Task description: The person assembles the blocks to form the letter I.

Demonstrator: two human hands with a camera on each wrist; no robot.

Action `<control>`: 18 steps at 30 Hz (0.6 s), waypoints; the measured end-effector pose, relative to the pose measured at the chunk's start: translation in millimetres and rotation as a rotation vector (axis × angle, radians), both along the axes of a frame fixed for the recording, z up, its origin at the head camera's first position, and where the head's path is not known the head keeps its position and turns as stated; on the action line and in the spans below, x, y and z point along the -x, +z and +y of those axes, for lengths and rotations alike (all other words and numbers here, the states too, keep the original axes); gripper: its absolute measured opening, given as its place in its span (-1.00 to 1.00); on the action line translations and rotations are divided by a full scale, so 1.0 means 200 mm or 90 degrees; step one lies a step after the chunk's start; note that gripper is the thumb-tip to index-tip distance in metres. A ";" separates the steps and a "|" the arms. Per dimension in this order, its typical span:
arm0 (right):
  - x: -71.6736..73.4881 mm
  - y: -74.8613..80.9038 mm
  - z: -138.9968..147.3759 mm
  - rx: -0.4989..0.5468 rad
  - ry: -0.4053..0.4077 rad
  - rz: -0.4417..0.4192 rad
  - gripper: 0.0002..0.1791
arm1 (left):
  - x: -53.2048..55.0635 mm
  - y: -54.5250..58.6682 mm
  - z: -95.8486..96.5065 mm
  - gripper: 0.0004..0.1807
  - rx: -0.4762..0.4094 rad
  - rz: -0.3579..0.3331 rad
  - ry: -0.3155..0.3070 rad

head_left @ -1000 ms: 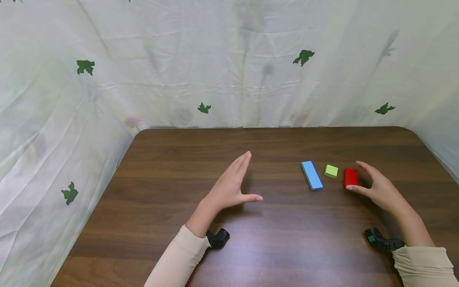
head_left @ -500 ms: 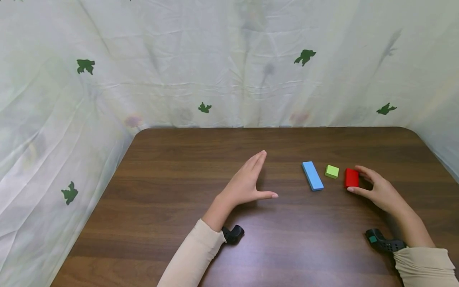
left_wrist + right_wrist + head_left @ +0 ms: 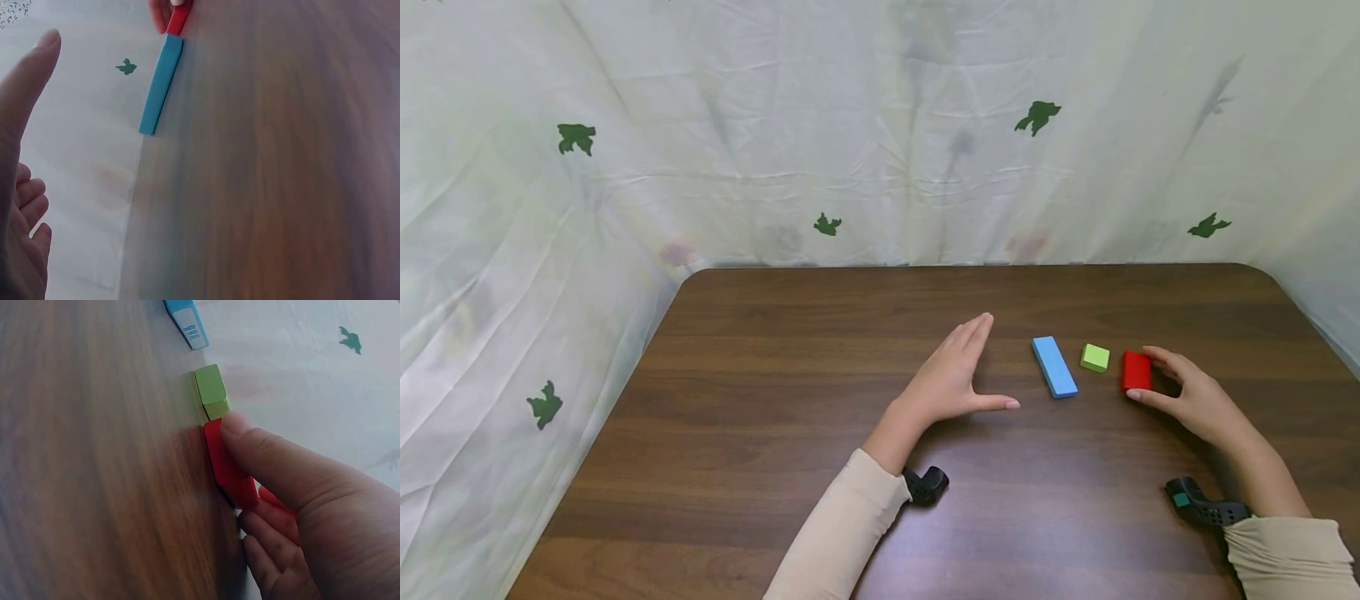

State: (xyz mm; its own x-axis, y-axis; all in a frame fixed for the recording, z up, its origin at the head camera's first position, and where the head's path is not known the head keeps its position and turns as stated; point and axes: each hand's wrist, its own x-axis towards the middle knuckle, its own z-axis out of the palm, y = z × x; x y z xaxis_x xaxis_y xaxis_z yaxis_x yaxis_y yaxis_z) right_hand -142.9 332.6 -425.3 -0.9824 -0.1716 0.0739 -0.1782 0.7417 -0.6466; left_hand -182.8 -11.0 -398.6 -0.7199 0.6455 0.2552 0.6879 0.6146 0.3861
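Observation:
On the brown table, my right hand (image 3: 1197, 402) pinches a small red block (image 3: 1136, 367) between the thumb at its near end and the fingers at its far end. In the right wrist view the thumb lies against the red block (image 3: 226, 459), which rests on the tabletop. A small light green block (image 3: 1095, 357) lies just left of the red one. Further left is a long, flat blue block (image 3: 1055, 367). My left hand (image 3: 946, 377) is held left of the blue block, fingers straight, thumb spread, touching nothing. The left wrist view hides the green block.
The wooden table (image 3: 760, 400) reaches back to a pale curtain (image 3: 880, 150) with green bird-shaped patches. Black wrist cameras sit at the left wrist (image 3: 927, 486) and right wrist (image 3: 1202, 502). White print shows on one end of the blue block (image 3: 190, 328).
My left hand has slid rightward toward the blue block, its fingers still straight. My right fingers have closed in on the red block, which stays where it was.

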 end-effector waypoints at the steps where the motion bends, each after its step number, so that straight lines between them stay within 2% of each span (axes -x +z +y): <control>1: 0.00 0.00 0.00 -0.002 -0.001 0.000 -0.21 | 0.00 0.00 0.01 0.22 0.001 -0.004 0.001; 11: 0.00 0.00 0.00 -0.010 0.003 0.009 -0.23 | 0.02 -0.03 0.12 0.22 0.014 -0.064 0.016; 18: -0.01 0.00 0.00 -0.013 -0.002 0.010 -0.23 | 0.04 -0.05 0.20 0.23 0.010 -0.081 0.016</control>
State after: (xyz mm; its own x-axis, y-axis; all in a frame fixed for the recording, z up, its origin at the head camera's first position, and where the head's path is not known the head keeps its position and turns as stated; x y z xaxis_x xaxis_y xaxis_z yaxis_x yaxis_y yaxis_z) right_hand -141.8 332.8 -425.9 -0.9816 -0.1702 0.0864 -0.1862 0.7549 -0.6288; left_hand -191.7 29.0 -409.3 -0.7619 0.6299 0.1508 0.6181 0.6376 0.4599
